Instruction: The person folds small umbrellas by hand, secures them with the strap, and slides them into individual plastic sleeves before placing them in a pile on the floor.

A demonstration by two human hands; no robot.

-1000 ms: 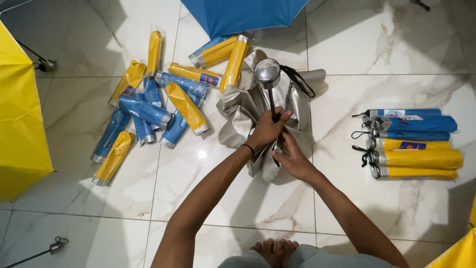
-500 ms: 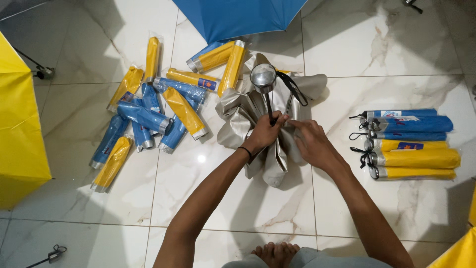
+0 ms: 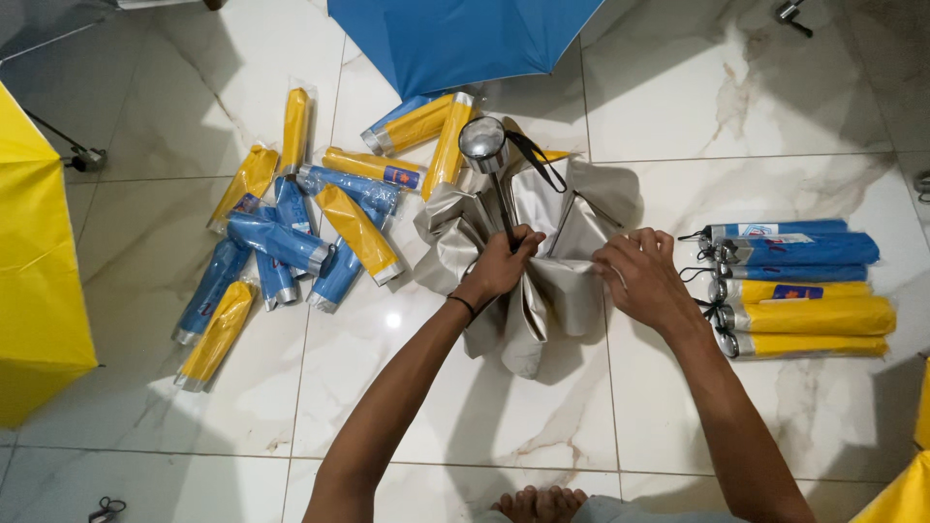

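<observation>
Head view, left to right. At the far left edge, part of an open yellow umbrella [image 3: 39,281] lies on the white marble floor [image 3: 756,116]. Next to it, a loose heap of sleeved folding umbrellas [image 3: 291,242], blue and yellow, lies scattered at varied angles, several overlapping; a few more yellow ones reach up toward an open blue umbrella [image 3: 465,39] at the top edge.

Centre: a collapsed umbrella with silver-grey canopy [image 3: 542,281] stands on the floor, its fabric bunched in loose folds, its shaft rising to a rounded metallic handle [image 3: 482,140] with a dark wrist strap beside it. The left hand [image 3: 504,263], a dark band at its wrist, is closed around the shaft just below the handle. The right hand [image 3: 644,276] rests on the right side of the canopy, fingers curled and pinching a fold of fabric.

Right: a neat row of packed umbrellas [image 3: 804,286], blue above and yellow below, lies side by side, well apart from the heap. Bottom centre, the person's bare toes [image 3: 541,504] show at the frame edge.
</observation>
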